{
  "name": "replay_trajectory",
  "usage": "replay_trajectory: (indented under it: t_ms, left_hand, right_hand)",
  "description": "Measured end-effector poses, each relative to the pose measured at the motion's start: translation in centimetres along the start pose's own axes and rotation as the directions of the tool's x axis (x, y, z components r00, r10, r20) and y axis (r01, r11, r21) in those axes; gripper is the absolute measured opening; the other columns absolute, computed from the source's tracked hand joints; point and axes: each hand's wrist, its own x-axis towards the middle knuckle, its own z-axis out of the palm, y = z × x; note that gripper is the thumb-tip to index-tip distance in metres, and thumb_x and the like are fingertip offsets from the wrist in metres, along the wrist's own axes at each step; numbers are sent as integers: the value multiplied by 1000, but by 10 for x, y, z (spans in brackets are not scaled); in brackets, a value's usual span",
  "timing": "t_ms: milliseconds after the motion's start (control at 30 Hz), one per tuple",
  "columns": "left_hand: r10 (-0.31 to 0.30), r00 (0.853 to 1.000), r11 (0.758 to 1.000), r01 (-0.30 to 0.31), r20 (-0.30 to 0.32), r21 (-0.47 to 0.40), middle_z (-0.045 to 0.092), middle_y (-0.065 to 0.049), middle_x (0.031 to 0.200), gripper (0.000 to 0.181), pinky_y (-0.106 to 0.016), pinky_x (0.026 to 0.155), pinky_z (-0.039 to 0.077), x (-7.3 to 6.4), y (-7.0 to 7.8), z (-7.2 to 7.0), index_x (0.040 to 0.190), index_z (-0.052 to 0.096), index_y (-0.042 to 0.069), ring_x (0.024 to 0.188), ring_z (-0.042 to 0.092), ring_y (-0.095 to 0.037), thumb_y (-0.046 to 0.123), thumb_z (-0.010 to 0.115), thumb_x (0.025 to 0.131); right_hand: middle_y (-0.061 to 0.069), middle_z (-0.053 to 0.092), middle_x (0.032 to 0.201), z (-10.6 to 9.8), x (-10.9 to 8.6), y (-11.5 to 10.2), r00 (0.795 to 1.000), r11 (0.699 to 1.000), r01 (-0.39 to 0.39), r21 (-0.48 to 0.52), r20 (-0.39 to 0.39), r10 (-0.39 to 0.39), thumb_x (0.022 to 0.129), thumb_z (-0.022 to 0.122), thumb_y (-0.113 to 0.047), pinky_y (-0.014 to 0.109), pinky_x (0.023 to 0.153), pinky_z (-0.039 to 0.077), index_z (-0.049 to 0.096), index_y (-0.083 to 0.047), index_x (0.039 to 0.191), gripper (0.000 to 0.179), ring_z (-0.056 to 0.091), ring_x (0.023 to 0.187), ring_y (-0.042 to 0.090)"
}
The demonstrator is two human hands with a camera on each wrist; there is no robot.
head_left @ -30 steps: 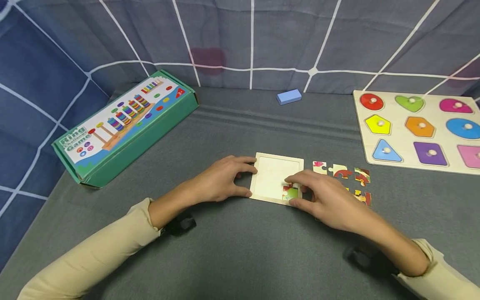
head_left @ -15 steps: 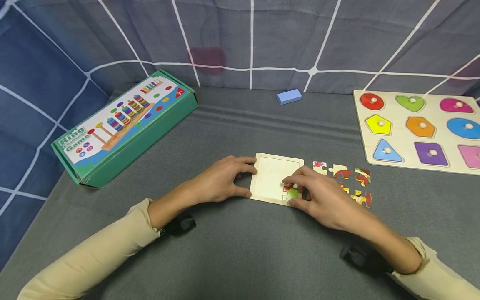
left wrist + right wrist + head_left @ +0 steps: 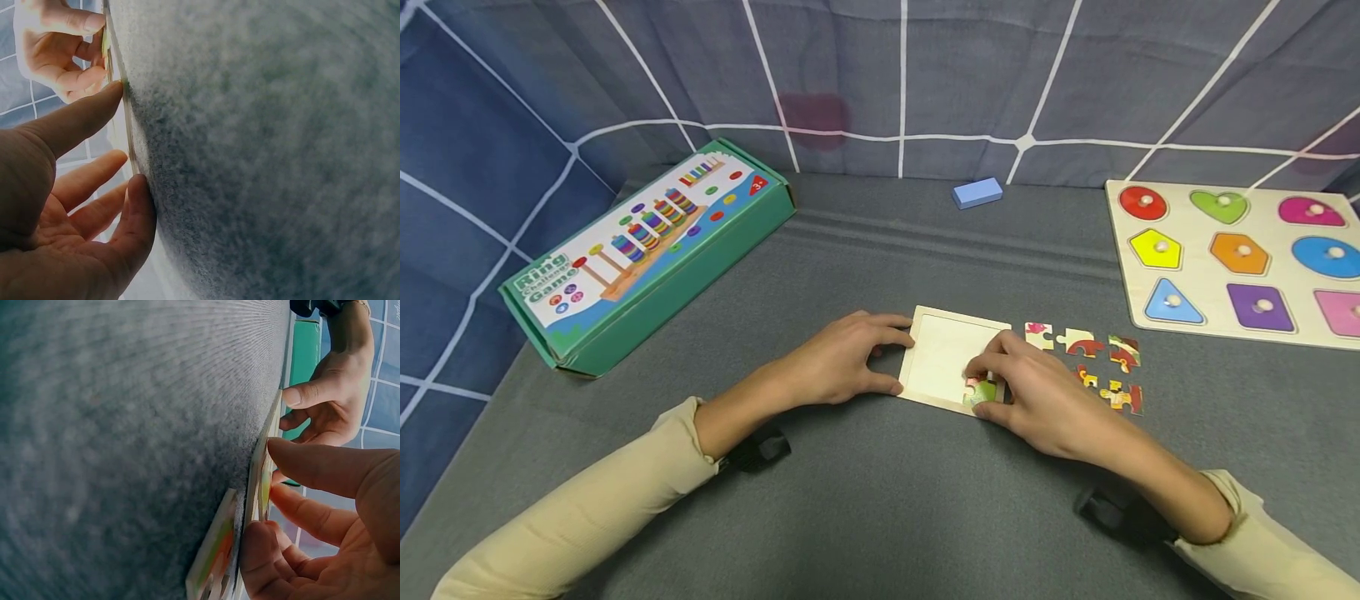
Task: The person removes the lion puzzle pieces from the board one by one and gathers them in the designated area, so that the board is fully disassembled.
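Observation:
A square wooden puzzle tray lies flat on the grey cloth. My left hand rests at its left edge, thumb by the lower corner and fingers spread further up, as the left wrist view confirms. Over the tray's lower right corner, my right hand pinches a green-and-red puzzle piece between thumb and fingers. The piece sits inside the frame, partly covered by the fingers. Loose jigsaw pieces lie to the right of the tray, several in all, some perhaps hidden under the right hand.
At the left stands a green ring-game box, set at a slant. A small blue block lies near the back curtain. On the right is a wooden knob-shape board with colourful shapes.
My right hand has shifted slightly left, its fingers curling closer over the piece, and more of the loose pieces show behind it. The tray has turned very slightly; my left hand stays put.

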Motion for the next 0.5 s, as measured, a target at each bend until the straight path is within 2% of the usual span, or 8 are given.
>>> replay_trajectory:
  t_ms: [200, 367, 500]
  left_hand:
    - [-2, 1000, 1000, 2, 3, -6, 49, -7, 147, 51, -39, 95, 41, 0, 1, -1, 127, 66, 8, 104, 54, -20, 24, 83, 82]
    - [12, 1000, 1000, -13, 23, 6, 45, -8, 150, 54, -43, 102, 37, -1, 1, -1, 129, 64, 8, 123, 50, -26, 25, 83, 81]
    - [24, 999, 1000, -25, 43, 8, 44, -8, 151, 55, -43, 107, 34, -1, 1, -1, 129, 64, 7, 130, 45, -29, 24, 83, 81]
  right_hand:
    - [-5, 55, 100, -1, 1, -1, 1000, 1000, -8, 5, 20, 8, 78, 84, -12, 31, 67, 40, 69, -15, 103, 29, 49, 77, 10]
    - [-6, 55, 101, -1, 1, -1, 999, 1000, -8, 4, 37, 8, 78, 84, -11, 32, 68, 40, 71, -13, 107, 31, 49, 80, 11]
    - [-6, 55, 102, -1, 1, -1, 999, 1000, -4, 9, 39, 4, 78, 83, -10, 32, 69, 40, 72, -11, 110, 33, 49, 81, 11]
